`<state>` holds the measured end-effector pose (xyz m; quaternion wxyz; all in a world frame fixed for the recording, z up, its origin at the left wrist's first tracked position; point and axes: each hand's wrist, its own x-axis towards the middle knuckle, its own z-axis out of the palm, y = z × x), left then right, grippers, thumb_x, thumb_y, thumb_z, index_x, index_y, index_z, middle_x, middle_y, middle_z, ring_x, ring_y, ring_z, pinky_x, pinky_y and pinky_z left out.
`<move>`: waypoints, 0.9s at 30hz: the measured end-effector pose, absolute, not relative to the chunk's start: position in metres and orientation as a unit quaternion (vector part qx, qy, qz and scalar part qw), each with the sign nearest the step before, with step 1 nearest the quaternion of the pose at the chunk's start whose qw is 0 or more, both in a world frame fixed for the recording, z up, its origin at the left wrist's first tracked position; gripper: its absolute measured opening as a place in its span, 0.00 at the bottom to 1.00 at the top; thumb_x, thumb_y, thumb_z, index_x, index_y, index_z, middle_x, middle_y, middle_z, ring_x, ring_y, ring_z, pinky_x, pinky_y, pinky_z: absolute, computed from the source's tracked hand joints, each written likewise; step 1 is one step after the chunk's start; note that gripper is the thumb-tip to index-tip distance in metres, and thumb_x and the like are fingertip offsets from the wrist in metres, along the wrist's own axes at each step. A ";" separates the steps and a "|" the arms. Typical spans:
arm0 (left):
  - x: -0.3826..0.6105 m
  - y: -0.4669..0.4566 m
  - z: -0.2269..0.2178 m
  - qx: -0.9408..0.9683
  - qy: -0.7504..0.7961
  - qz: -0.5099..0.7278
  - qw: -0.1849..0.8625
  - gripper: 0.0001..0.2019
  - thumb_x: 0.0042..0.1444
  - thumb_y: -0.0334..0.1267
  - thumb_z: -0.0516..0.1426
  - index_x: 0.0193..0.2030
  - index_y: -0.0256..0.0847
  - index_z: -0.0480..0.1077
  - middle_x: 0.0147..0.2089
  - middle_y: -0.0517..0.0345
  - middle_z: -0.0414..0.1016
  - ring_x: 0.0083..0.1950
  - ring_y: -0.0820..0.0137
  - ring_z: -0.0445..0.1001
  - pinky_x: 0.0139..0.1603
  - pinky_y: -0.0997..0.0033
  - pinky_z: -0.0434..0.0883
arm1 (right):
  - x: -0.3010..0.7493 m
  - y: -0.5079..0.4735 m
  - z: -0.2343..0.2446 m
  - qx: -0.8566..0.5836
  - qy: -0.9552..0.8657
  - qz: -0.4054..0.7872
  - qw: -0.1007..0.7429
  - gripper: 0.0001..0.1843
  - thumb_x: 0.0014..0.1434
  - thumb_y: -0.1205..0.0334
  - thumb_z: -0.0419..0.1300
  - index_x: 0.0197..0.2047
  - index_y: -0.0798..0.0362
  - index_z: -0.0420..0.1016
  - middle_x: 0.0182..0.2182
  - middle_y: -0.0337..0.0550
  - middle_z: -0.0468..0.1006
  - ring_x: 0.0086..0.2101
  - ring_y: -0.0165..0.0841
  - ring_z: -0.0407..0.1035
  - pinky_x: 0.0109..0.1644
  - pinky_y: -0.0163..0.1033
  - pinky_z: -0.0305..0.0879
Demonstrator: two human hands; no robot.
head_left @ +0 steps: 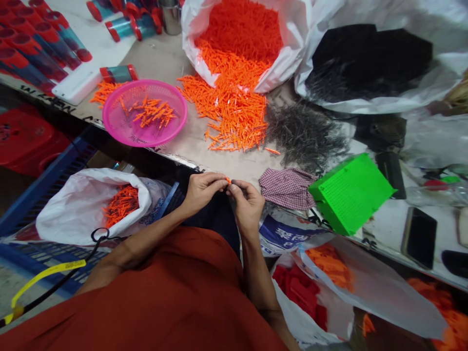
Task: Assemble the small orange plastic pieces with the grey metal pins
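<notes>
My left hand (pixel 205 191) and my right hand (pixel 247 202) meet in front of the bench edge, fingertips pinched together. Between them shows a small orange plastic piece (pixel 228 180); most of it is hidden by the fingers. Beyond my hands a heap of slim orange plastic pieces (pixel 237 119) spills out of a white sack (pixel 298 46). To its right lies a pile of thin dark sticks (pixel 307 131), in front of another white sack (pixel 387 105) filled with dark material. A pink basket (pixel 109 117) at the left holds several orange pieces with dark ends.
A checked cloth (pixel 287 187) and a green perforated basket (pixel 353 195) lie right of my hands. Farther right is a phone (pixel 419 237). Below left, an open white bag (pixel 87 204) of orange pieces sits in a blue crate (pixel 22 248). Red-capped tubes (pixel 47 36) stand at the upper left.
</notes>
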<state>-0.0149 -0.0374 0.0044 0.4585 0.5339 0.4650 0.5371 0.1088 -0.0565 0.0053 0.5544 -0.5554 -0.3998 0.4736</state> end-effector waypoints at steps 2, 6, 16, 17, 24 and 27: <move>-0.015 -0.038 0.004 0.535 0.468 0.538 0.453 0.06 0.50 0.37 0.60 0.31 0.37 0.77 0.29 0.56 0.78 0.25 0.74 0.73 0.29 0.76 0.71 | 0.107 -0.056 0.005 -0.544 -0.366 0.498 0.568 0.06 0.48 0.64 0.64 0.32 0.53 0.76 0.24 0.35 0.76 0.24 0.24 0.68 0.30 0.32 0.67; -0.015 -0.038 0.003 0.560 0.467 0.544 0.416 0.06 0.51 0.36 0.60 0.31 0.38 0.77 0.29 0.57 0.79 0.26 0.74 0.74 0.30 0.76 0.71 | 0.104 -0.054 0.004 -0.519 -0.305 0.544 0.585 0.05 0.45 0.65 0.65 0.29 0.54 0.74 0.21 0.33 0.74 0.21 0.22 0.65 0.24 0.29 0.61; -0.017 -0.038 -0.001 0.596 0.455 0.536 0.387 0.05 0.52 0.35 0.58 0.31 0.39 0.77 0.30 0.57 0.78 0.29 0.73 0.75 0.34 0.75 0.71 | 0.103 -0.051 0.008 -0.474 -0.223 0.628 0.576 0.08 0.41 0.65 0.67 0.26 0.54 0.72 0.19 0.34 0.72 0.19 0.21 0.63 0.19 0.26 0.53; -0.016 -0.038 -0.003 0.583 0.458 0.537 0.403 0.05 0.52 0.35 0.59 0.31 0.39 0.77 0.29 0.57 0.78 0.28 0.74 0.74 0.33 0.75 0.71 | 0.103 -0.050 0.009 -0.472 -0.220 0.629 0.576 0.08 0.41 0.65 0.67 0.26 0.54 0.72 0.19 0.34 0.72 0.20 0.22 0.63 0.19 0.27 0.53; -0.011 -0.036 -0.013 0.408 0.451 0.555 0.568 0.05 0.48 0.36 0.61 0.29 0.37 0.75 0.24 0.60 0.76 0.24 0.76 0.72 0.29 0.76 0.70 | 0.102 -0.050 0.008 -0.499 -0.245 0.601 0.574 0.09 0.41 0.62 0.68 0.26 0.54 0.72 0.18 0.33 0.71 0.19 0.22 0.62 0.19 0.27 0.54; -0.009 -0.034 -0.011 0.347 0.438 0.560 0.612 0.06 0.45 0.36 0.63 0.29 0.35 0.75 0.24 0.60 0.75 0.24 0.76 0.72 0.28 0.76 0.70 | 0.103 -0.051 0.003 -0.532 -0.292 0.548 0.576 0.08 0.43 0.61 0.66 0.27 0.54 0.75 0.20 0.33 0.73 0.19 0.22 0.63 0.23 0.29 0.59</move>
